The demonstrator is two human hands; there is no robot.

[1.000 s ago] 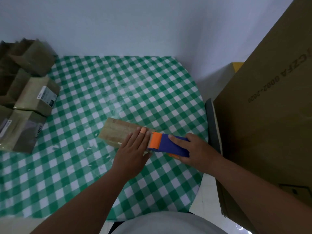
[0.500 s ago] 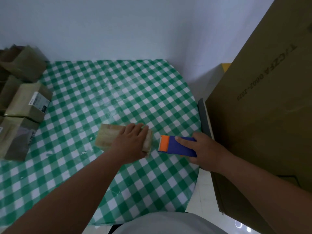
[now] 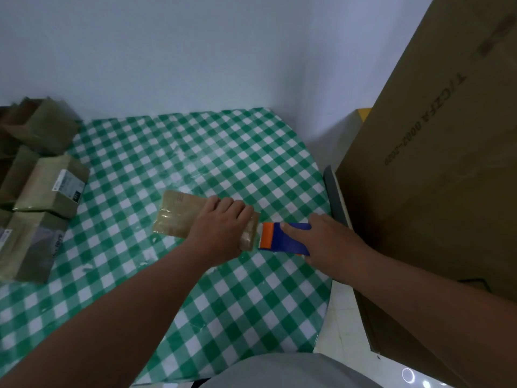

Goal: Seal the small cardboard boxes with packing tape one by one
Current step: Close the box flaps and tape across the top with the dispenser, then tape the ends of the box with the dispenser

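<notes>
box: small cardboard box, flat, tan-brown, lies on the table near centre; long axis runs roughly 9 to 3 o'clock; glossy clear tape film over top, shiny at its 9 o'clock end and its 3 o'clock end; faint reddish print near its 12 o'clock edge
left hand: left hand palm down on the box's 3 o'clock half, fingers curled over the far edge, gripping it
right hand: right hand at 3 o'clock of the box, fingers wrapped round the tape dispenser, index finger laid along its top
dispenser: tape dispenser, blue body, orange front end; orange end touching or just beside the box's 3 o'clock end, cannot tell which
table: table with green-white checked cloth, glossy
stack: other small cardboard boxes piled at the 9 o'clock edge of the table, well apart from the held box; one has a white label; some look open at the top
big carton: large cardboard carton standing at 3 o'clock, off the table, dark printed code on its side
wall: plain pale wall at 12 o'clock
</notes>
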